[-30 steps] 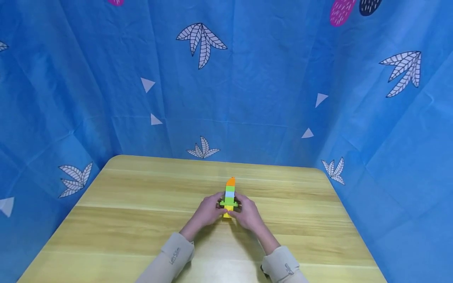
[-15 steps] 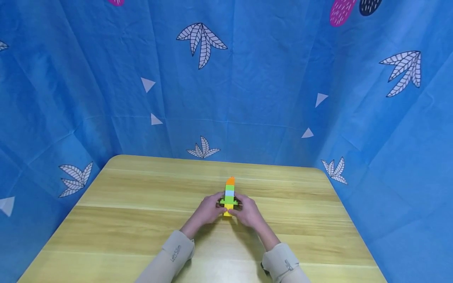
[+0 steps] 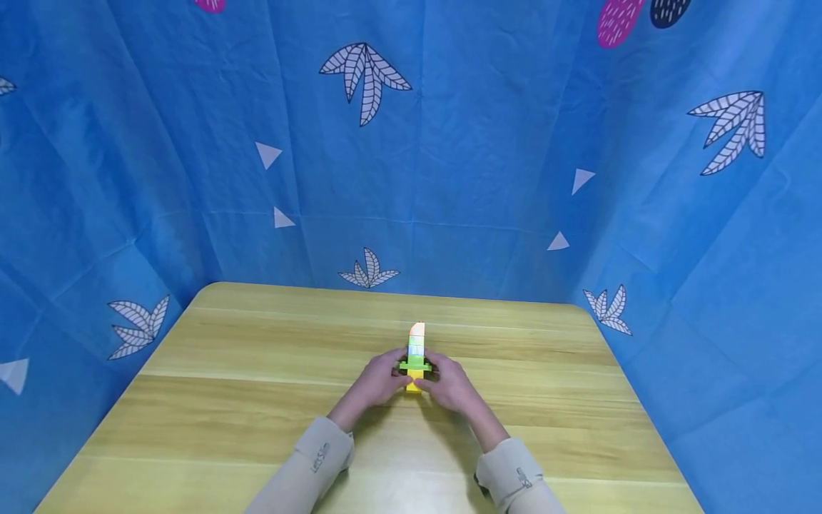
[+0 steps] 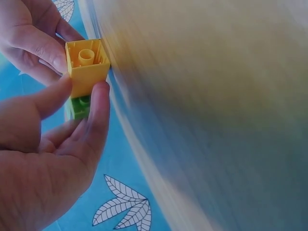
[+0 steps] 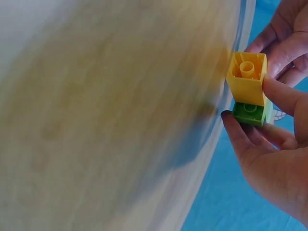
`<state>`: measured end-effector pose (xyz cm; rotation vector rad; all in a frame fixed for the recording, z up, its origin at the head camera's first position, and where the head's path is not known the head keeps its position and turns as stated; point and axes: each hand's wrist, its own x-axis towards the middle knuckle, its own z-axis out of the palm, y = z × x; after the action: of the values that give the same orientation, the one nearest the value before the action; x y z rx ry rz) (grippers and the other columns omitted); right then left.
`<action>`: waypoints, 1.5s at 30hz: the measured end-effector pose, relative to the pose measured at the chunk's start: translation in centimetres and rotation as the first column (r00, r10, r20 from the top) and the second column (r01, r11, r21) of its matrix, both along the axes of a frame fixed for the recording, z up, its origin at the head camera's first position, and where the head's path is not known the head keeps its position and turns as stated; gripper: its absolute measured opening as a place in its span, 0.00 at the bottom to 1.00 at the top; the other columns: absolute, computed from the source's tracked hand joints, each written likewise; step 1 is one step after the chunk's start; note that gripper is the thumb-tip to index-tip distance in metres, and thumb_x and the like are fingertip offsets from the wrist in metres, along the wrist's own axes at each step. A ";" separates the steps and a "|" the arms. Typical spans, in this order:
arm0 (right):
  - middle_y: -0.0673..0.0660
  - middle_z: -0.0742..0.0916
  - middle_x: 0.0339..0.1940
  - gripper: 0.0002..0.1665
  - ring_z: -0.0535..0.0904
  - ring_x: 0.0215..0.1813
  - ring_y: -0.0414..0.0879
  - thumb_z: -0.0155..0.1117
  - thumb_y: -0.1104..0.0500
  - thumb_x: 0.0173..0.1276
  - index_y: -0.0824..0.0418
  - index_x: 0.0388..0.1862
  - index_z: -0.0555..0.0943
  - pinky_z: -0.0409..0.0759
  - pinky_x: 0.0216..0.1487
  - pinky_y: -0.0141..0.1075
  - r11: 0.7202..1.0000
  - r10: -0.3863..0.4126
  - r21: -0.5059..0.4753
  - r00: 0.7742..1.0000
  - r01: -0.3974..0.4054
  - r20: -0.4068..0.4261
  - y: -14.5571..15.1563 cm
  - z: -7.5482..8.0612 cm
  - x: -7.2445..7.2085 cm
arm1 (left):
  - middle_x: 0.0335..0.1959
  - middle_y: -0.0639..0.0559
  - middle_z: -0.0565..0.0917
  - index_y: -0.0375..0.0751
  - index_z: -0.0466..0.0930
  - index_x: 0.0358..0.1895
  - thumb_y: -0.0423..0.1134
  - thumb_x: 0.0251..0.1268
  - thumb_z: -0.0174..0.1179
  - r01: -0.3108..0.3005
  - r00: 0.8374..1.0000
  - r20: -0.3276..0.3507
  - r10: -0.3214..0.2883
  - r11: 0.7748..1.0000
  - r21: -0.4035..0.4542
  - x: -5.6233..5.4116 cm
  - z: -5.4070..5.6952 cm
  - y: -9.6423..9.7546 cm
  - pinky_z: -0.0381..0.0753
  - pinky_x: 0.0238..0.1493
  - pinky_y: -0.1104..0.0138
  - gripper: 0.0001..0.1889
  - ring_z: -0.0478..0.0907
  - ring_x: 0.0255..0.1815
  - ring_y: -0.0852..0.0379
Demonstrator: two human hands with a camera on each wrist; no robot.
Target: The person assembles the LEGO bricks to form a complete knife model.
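Note:
A sword-shaped stack of toy building blocks (image 3: 416,361) is between my two hands, above the table's middle in the head view. Its lower end is a yellow block (image 3: 414,383), below a wider green crosspiece. The upper blocks look pale and washed out. My left hand (image 3: 379,380) grips the stack from the left and my right hand (image 3: 452,383) from the right, thumbs on the yellow block. Both wrist views show the hollow underside of the yellow block (image 4: 89,79) facing the cameras. Beside it the green block (image 5: 249,113) shows, partly covered by fingers in the left wrist view.
A light wooden table (image 3: 257,400) spreads around the hands. Behind it and along both sides hangs a blue curtain (image 3: 475,157) with leaf and triangle prints. Pale rolled sleeves (image 3: 326,444) cover the forearms.
The stack has risen very slightly, held in both hands throughout. Its upper blocks, orange, green and light blue before, now look pale. The hands stay almost in place.

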<state>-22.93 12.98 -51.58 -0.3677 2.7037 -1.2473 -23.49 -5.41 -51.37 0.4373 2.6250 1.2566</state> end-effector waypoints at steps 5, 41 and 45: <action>0.71 0.80 0.68 0.38 0.81 0.64 0.64 0.71 0.61 0.70 0.68 0.75 0.69 0.80 0.67 0.55 1.000 0.021 0.020 1.000 -0.020 -0.016 0.2 0.1 -0.2 | 0.68 0.35 0.78 0.38 0.67 0.76 0.34 0.70 0.66 0.019 1.000 -0.011 -0.019 1.000 0.006 -0.1 0.0 0.0 0.87 0.55 0.54 0.33 0.83 0.53 0.45; 0.70 0.81 0.66 0.35 0.83 0.60 0.60 0.69 0.59 0.73 0.67 0.75 0.71 0.84 0.62 0.51 1.000 0.008 0.003 0.998 -0.008 0.067 0.2 0.0 -0.7 | 0.75 0.36 0.72 0.41 0.68 0.76 0.37 0.76 0.60 0.035 0.998 0.057 -0.037 0.999 0.027 -0.7 -0.3 -0.3 0.67 0.75 0.39 0.28 0.68 0.75 0.33; 0.70 0.80 0.67 0.34 0.82 0.61 0.60 0.68 0.59 0.73 0.67 0.75 0.71 0.84 0.62 0.50 1.000 -0.006 -0.003 0.997 0.006 0.073 0.3 -0.2 -0.9 | 0.75 0.36 0.72 0.40 0.68 0.76 0.37 0.77 0.59 0.033 0.997 0.067 -0.034 0.999 0.023 -0.7 -0.3 -0.2 0.66 0.76 0.39 0.28 0.68 0.76 0.33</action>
<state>-23.79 13.23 -51.80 -0.3087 2.6436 -1.2413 -24.22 -5.60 -51.65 0.4328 2.5401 1.2681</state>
